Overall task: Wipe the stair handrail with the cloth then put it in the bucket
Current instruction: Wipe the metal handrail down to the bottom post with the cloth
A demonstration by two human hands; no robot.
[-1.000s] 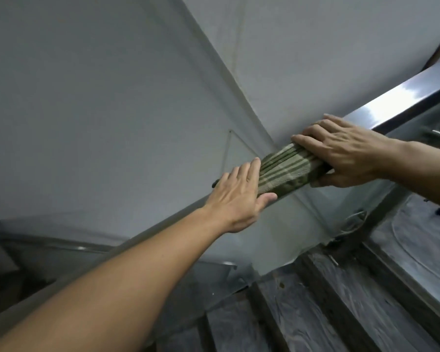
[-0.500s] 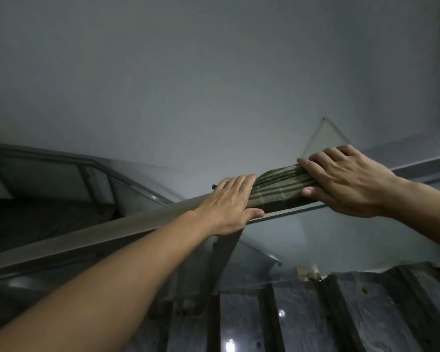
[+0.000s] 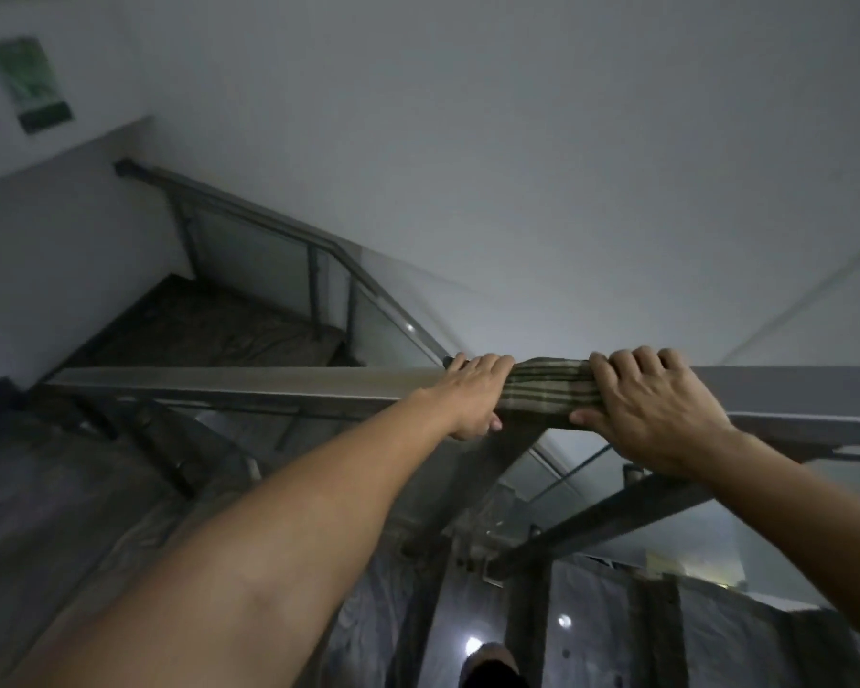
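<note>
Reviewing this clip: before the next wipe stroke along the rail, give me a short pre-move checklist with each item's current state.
1. Green striped cloth wrapped over the grey metal handrail: ok.
2. Left hand gripping the rail at the cloth's left end: ok.
3. Right hand clamped over the cloth's right end: ok.
4. Rail free of obstacles to the left of the hands: ok.
5. Bucket within reach for the drop-off: cannot tell, none in view.
6. Rail surface already clean: cannot tell, too dim.
</note>
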